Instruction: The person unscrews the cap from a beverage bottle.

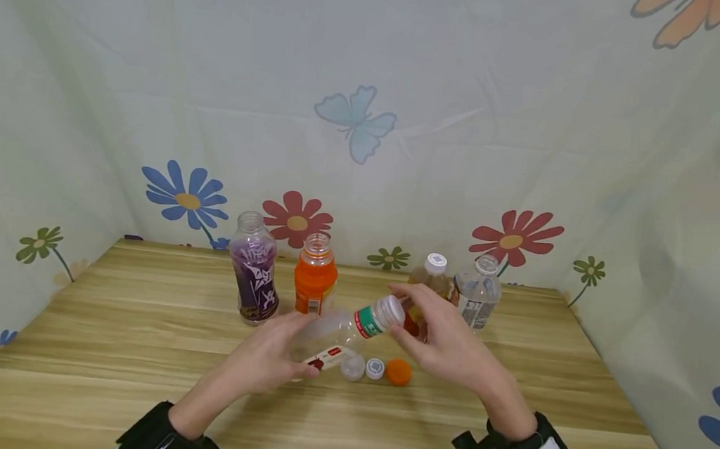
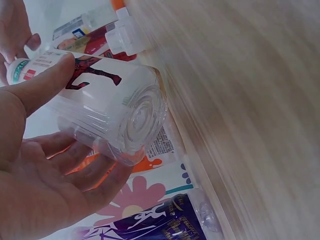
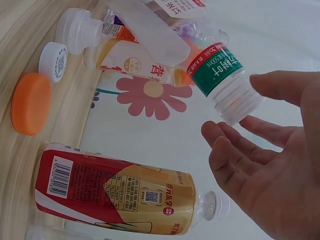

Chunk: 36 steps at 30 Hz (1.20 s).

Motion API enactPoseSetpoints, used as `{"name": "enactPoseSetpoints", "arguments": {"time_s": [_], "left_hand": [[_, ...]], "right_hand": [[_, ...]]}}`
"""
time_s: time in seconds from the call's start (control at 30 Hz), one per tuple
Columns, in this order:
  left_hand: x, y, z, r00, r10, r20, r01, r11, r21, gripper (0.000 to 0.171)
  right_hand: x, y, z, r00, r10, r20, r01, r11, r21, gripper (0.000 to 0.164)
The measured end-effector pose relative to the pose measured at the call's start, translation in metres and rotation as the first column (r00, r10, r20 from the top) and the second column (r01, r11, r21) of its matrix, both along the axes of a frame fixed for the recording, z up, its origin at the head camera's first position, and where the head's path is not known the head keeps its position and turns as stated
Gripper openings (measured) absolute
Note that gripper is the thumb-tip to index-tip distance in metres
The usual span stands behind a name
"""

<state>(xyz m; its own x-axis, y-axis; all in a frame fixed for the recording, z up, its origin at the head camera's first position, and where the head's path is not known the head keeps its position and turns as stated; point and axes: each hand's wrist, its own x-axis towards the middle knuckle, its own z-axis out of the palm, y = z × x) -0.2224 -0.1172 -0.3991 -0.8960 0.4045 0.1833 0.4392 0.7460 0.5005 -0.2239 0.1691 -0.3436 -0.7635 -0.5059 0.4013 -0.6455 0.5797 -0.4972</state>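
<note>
My left hand [image 1: 263, 358] grips a clear plastic bottle [image 2: 120, 90] round its body, tilted with its neck toward the right. A green and red band runs below its white cap [image 3: 240, 102]. Around that cap my right hand [image 3: 265, 155] spreads thumb and fingers loosely, the thumb tip at its edge. Below the bottle, on the table, lie a clear cap [image 1: 353, 368], a white cap [image 3: 53, 62] and an orange cap [image 3: 31, 104] in a row.
Behind the hands stand a purple drink bottle [image 1: 254, 272] and an orange drink bottle [image 1: 315, 281]. Farther right are a red and gold tea bottle [image 3: 120, 192] and a clear labelled bottle [image 1: 478, 290]. A flowered curtain [image 1: 249, 103] surrounds the wooden table [image 1: 103, 345].
</note>
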Motion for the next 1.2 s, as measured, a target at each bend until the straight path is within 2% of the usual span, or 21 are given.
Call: {"name": "enactPoseSetpoints", "arguments": {"time_s": [0.13,0.3,0.43,0.57,0.73,0.93,1.2], "left_hand": [[0.000,0.000,0.000,1.000,0.002,0.000,-0.002,1.000,0.006,0.076],[0.001,0.001,-0.002,1.000,0.002,-0.014,-0.001,1.000,0.016,0.077],[0.002,0.001,-0.002,0.999,0.001,-0.033,0.000,1.000,0.027,0.076],[0.002,0.002,-0.003,0.999,-0.007,-0.052,0.009,0.999,0.037,0.078],[0.002,0.002,-0.003,0.996,-0.027,-0.091,0.031,0.999,0.039,0.084],[0.002,0.003,-0.003,0.994,-0.023,-0.105,0.026,0.999,0.025,0.081],[0.003,0.003,-0.001,0.995,-0.029,-0.093,0.031,0.999,0.014,0.086]], "right_hand": [[0.001,-0.001,0.000,0.998,-0.047,0.039,0.049,0.997,-0.058,0.043],[0.002,-0.007,-0.003,0.994,-0.102,-0.023,0.099,0.988,-0.120,0.032],[0.003,-0.011,-0.005,0.992,-0.111,-0.058,0.101,0.983,-0.154,0.029],[0.005,-0.014,-0.005,0.993,-0.108,-0.048,0.098,0.977,-0.188,0.030],[0.007,-0.018,-0.007,0.997,-0.078,0.004,0.077,0.963,-0.260,0.032],[0.009,-0.025,-0.008,0.997,-0.045,0.067,0.065,0.935,-0.349,0.037],[0.011,-0.028,-0.008,0.991,-0.061,0.118,0.101,0.923,-0.371,0.038]]}}
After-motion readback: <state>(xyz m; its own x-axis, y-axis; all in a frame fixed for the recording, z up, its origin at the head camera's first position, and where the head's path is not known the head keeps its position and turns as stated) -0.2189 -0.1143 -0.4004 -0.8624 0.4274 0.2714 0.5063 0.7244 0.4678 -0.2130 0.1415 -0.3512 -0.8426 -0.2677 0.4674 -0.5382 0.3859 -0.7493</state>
